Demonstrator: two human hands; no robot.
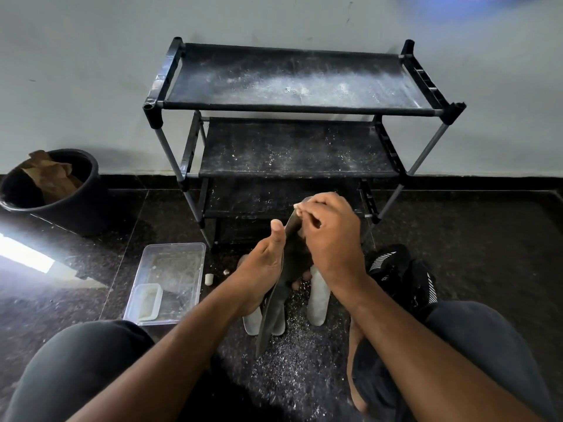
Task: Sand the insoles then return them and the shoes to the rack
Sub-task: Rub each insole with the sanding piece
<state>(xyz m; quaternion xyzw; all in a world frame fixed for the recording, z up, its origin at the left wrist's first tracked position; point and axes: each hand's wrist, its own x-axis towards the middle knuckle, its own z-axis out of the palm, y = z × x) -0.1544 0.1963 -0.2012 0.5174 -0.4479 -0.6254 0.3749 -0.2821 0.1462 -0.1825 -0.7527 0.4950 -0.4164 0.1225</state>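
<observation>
The left hand [264,269] held the dark insole [278,295] edge-on, its long axis running from that grip down toward the person. The right hand [330,239] pinched something pale at its far end.

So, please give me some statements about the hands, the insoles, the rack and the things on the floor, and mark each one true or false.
1. The left hand holds a dark insole from its side. True.
2. The right hand lies flat on the floor. False: its fingers are curled at the upper end of the dark insole.
3. Shoes stand on the top shelf of the rack. False: it shows only pale dust; the black shoes are on the floor at the right.
4. Pale insoles lie on the floor under the hands. True.
5. The clear plastic box is on the middle shelf. False: it is on the floor, left of the hands.
</observation>
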